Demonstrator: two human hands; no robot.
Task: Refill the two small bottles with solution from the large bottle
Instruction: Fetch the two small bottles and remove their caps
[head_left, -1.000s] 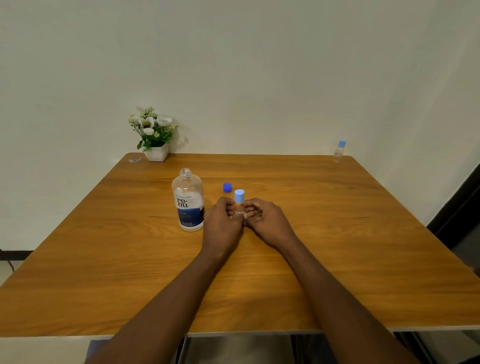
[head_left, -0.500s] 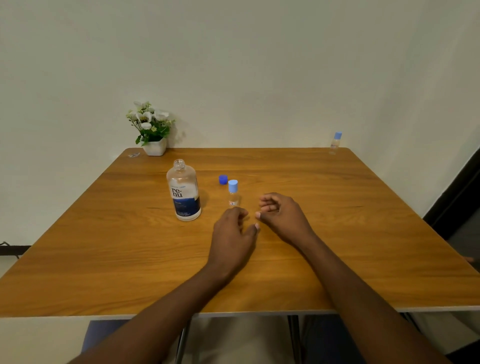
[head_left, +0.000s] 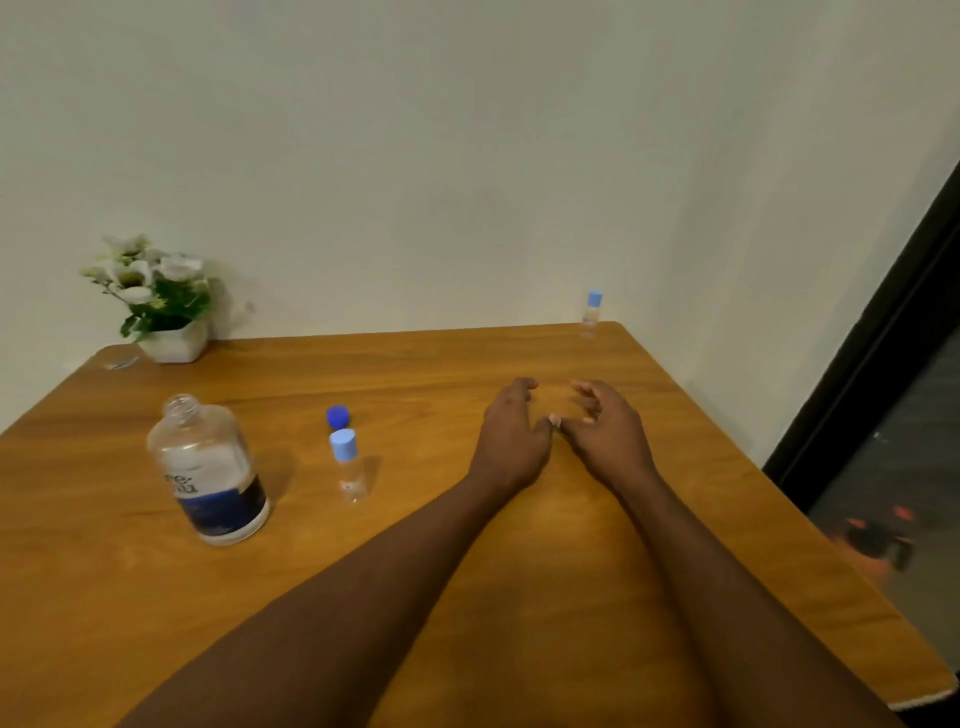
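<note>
The large clear bottle (head_left: 208, 467) with a blue label stands uncapped at the left of the wooden table (head_left: 519, 597). Its dark blue cap (head_left: 337, 417) lies behind a small clear bottle (head_left: 349, 465) with a light blue cap. A second small bottle (head_left: 592, 312) with a light blue cap stands at the table's far right corner. My left hand (head_left: 511, 434) and my right hand (head_left: 605, 428) hover side by side over the table's middle right, fingers loosely curled, holding nothing. Both are well right of the near small bottle.
A white pot of white flowers (head_left: 161, 306) sits at the far left corner against the wall, with a small clear scrap (head_left: 120, 362) beside it. A dark door frame (head_left: 883, 332) runs along the right, past the table's edge.
Both hands let go of the near small bottle and moved right and farther out over the table. The view has swung to the right.
</note>
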